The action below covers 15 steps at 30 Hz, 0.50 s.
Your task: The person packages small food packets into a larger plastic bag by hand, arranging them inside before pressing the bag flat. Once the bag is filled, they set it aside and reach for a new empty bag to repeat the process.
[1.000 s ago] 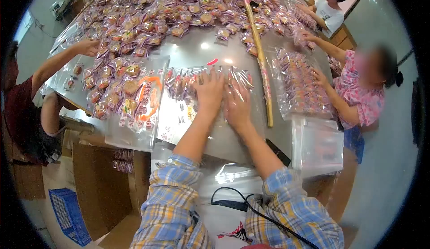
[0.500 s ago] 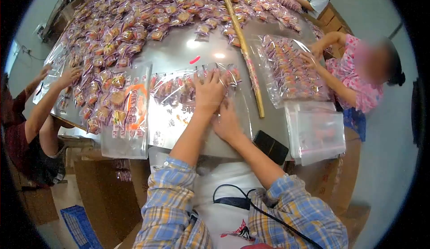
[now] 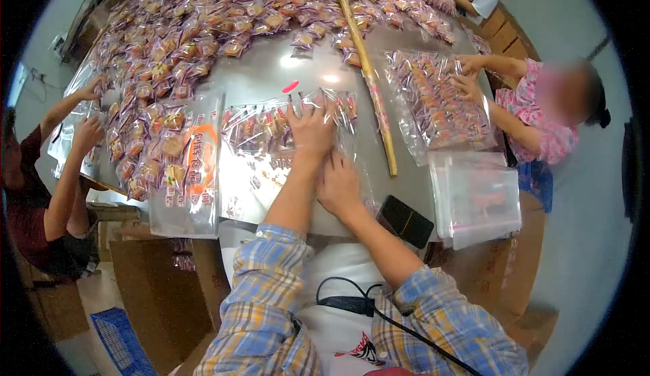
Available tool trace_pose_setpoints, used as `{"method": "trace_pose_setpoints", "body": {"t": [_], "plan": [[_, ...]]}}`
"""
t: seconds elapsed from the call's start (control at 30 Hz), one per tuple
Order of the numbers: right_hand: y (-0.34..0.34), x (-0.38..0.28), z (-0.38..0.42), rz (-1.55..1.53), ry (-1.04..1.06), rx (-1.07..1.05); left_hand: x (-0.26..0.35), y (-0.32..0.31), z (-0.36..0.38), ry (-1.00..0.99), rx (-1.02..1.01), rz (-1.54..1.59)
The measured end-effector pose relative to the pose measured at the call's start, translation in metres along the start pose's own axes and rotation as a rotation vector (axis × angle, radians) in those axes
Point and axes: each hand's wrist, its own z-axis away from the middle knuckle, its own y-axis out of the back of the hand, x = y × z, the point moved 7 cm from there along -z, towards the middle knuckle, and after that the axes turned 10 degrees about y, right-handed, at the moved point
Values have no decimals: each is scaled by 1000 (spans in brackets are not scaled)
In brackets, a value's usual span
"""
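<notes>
A large clear bag (image 3: 254,181) lies flat on the metal table in front of me. A row of small wrapped snacks (image 3: 274,129) fills its far part. My left hand (image 3: 313,131) rests on the bag over the right part of that row, open, its fingers stretched away from me. Just nearer to me, my right hand (image 3: 338,185) lies on the bag's right side. Its fingers are out straight and fairly close together, with nothing seen in them. Left of the bag is a stack of printed clear bags (image 3: 183,217), partly covered by loose wrapped snacks (image 3: 162,142).
A long wooden stick (image 3: 372,85) lies to the right. Beyond it a co-worker's hands touch a filled bag (image 3: 437,98). Nearer are clear bags (image 3: 477,200) and a dark phone-like object (image 3: 405,222). A snack pile (image 3: 223,10) covers the far side. Another person works at left.
My left hand stays pressed on the bag with small finger shifts. My right hand's fingers show more fully beside the left wrist. The left co-worker's hands have moved.
</notes>
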Motion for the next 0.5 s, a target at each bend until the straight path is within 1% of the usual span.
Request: {"method": "trace_pose_setpoints", "body": {"t": [0.07, 0.1, 0.17, 0.2, 0.27, 0.3, 0.33, 0.37, 0.4, 0.43, 0.5], "plan": [[0, 0, 0, 19, 6, 21, 1, -1, 0, 65, -51, 24], [-2, 2, 1, -1, -10, -19, 3, 1, -2, 93, -73, 38], [-5, 5, 0, -39, -42, -98, 7, 8, -5, 88, -105, 90], [-5, 7, -4, -39, -105, -189, 5, 12, -7, 88, -123, 110], [1, 5, -6, -56, -230, -382, 2, 26, -2, 27, -103, 208], [2, 4, -3, -25, -211, -305, -1, 36, 1, -6, -97, 253], [1, 7, -2, 6, -197, -217, -3, 53, 2, -38, -175, 285], [1, 9, -2, 42, -186, -122, -8, 68, 5, -75, -178, 287], [11, 5, -8, -2, -243, -135, -14, 81, 10, -110, -181, 291], [15, 3, -13, -15, -173, -21, -21, 89, 17, -141, -186, 297], [23, -1, -22, -38, -37, 199, -43, 103, 23, -32, -202, 166]]}}
